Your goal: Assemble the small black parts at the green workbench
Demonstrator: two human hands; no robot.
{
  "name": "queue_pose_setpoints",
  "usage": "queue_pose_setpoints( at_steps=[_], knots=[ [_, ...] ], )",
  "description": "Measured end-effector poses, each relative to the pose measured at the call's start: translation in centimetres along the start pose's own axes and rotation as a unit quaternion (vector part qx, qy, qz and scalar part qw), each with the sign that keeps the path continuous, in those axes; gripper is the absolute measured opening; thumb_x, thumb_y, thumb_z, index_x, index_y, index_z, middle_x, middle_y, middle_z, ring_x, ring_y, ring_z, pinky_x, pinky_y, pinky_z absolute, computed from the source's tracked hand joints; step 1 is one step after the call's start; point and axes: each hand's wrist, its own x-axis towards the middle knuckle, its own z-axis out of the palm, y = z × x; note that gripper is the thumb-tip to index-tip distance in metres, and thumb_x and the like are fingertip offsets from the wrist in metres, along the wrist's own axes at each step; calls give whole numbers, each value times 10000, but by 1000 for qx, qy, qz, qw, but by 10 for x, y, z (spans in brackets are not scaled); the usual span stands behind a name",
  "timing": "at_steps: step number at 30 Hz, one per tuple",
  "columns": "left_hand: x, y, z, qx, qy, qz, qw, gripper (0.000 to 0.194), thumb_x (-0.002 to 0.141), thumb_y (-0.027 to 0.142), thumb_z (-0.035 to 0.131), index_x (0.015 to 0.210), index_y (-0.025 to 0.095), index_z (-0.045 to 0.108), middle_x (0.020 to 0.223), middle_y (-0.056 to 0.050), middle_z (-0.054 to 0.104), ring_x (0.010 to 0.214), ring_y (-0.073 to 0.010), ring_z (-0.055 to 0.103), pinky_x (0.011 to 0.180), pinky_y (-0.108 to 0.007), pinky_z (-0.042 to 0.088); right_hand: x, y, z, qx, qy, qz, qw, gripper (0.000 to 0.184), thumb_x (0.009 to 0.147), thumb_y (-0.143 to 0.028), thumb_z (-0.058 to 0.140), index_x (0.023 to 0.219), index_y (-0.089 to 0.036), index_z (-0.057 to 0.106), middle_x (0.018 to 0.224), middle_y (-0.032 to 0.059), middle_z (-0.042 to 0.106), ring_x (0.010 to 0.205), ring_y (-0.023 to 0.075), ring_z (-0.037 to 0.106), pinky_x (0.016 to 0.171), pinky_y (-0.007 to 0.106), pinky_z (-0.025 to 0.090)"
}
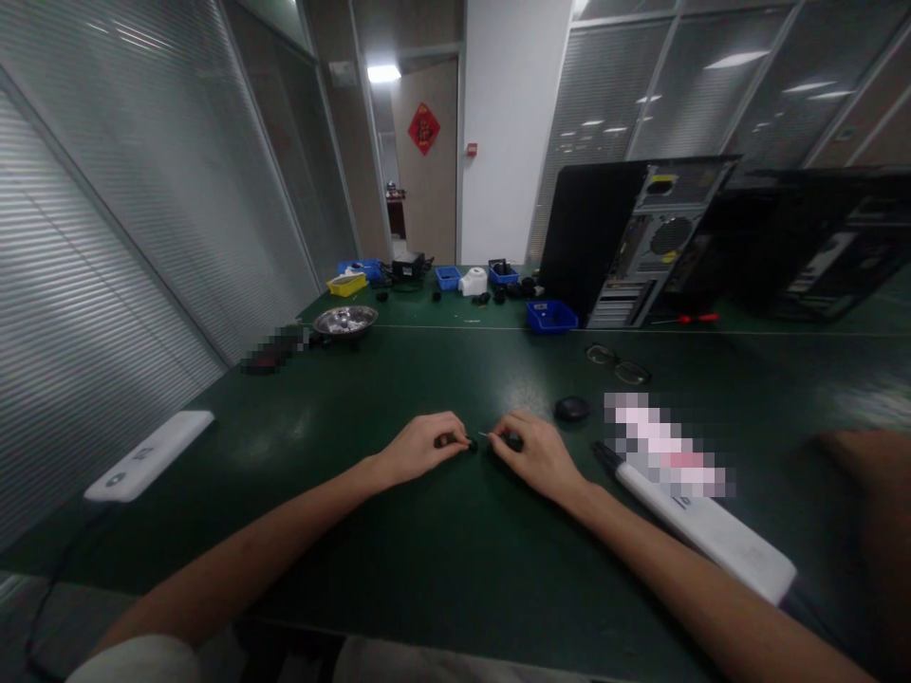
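My left hand [423, 446] hovers just over the green table, thumb and forefinger pinched on a small round black part [473, 445]. To its right, my right hand [537, 453] is closed around a slim tool; its thin metal tip [484, 434] points left toward the black part. A dark piece of the tool [513, 443] shows under the right fingers, mostly hidden. A small gap separates the tip and the part. Beyond the right hand lies a black computer mouse [572, 409].
White power strips [153, 455] lie left and right [704, 531]. A metal bowl [345, 323], a blue tray [551, 317] and eyeglasses [618, 364] lie farther back. A computer tower [626, 242] stands back right. Another person's arm [864, 455] rests at the right edge.
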Motion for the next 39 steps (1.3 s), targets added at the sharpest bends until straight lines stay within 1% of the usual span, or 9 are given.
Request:
queue_pose_setpoints(
  at_steps=[2, 5, 7, 11, 17, 24, 30, 34, 39],
  knots=[
    [0, -2, -5, -4, 2, -16, 1000, 173, 968, 313, 603, 1020, 174, 691, 1038, -58, 658, 878, -150, 604, 769, -271, 477, -1, -3, 0, 18, -7, -20, 1000, 188, 954, -341, 553, 873, -232, 683, 908, 14, 662, 781, 151, 608, 713, 265, 426],
    [0, -2, -7, -1, 8, -41, 999, 227, 951, 330, 631, 1110, 175, 677, 1007, -51, 662, 838, -146, 590, 740, -263, 465, -1, -4, 2, 27, -12, -39, 999, 172, 949, -337, 569, 872, -231, 682, 891, 11, 658, 773, 150, 603, 717, 264, 428],
    [1, -2, -5, -4, 9, -31, 999, 248, 952, 319, 632, 1153, 183, 676, 1022, -49, 658, 829, -137, 582, 733, -255, 458, -1, -4, 3, 26, -11, -43, 999, 166, 943, -332, 579, 863, -229, 682, 882, 12, 658, 772, 153, 601, 717, 264, 427],
    [0, -2, -4, -16, 8, -4, 1000, 218, 968, 300, 608, 1128, 189, 706, 1026, -52, 649, 803, -122, 575, 719, -246, 458, -2, -4, 1, 29, -15, -42, 999, 159, 935, -316, 585, 850, -227, 685, 856, 13, 657, 759, 156, 600, 700, 264, 418],
    [-1, -4, -6, -8, 6, -2, 1000, 231, 965, 296, 615, 1153, 197, 707, 1037, -58, 649, 807, -126, 579, 720, -255, 468, -2, -4, 0, 30, -26, -45, 998, 166, 938, -307, 573, 844, -224, 681, 840, 10, 656, 740, 150, 592, 687, 265, 405],
    [-2, -4, -8, 6, -3, 20, 1000, 268, 985, 269, 581, 1218, 203, 696, 1123, -78, 650, 914, -152, 615, 798, -287, 504, -3, -3, 3, 23, -30, -44, 998, 166, 959, -330, 554, 893, -237, 674, 889, 3, 659, 756, 147, 592, 670, 257, 398],
    [-4, -9, -7, 8, 6, 46, 999, 272, 985, 251, 579, 1224, 213, 703, 1161, -77, 659, 1032, -172, 630, 908, -325, 514, -3, -1, 4, 40, -45, -51, 997, 186, 987, -365, 530, 934, -243, 659, 924, -6, 671, 749, 138, 593, 678, 256, 398],
    [-4, -12, -5, 18, 13, 50, 999, 275, 988, 247, 573, 1231, 223, 700, 1173, -71, 663, 1044, -168, 633, 924, -320, 511, -3, -3, 4, 39, -54, -62, 996, 196, 1001, -379, 512, 955, -244, 647, 931, -4, 673, 752, 141, 592, 688, 259, 392],
    [-3, -12, -3, 20, 15, 57, 998, 274, 995, 266, 561, 1222, 216, 706, 1140, -74, 670, 1028, -170, 636, 925, -318, 510, -2, -6, 7, 8, -47, -61, 997, 181, 996, -374, 518, 949, -245, 637, 923, -2, 665, 740, 145, 584, 651, 257, 368]
  ],
)
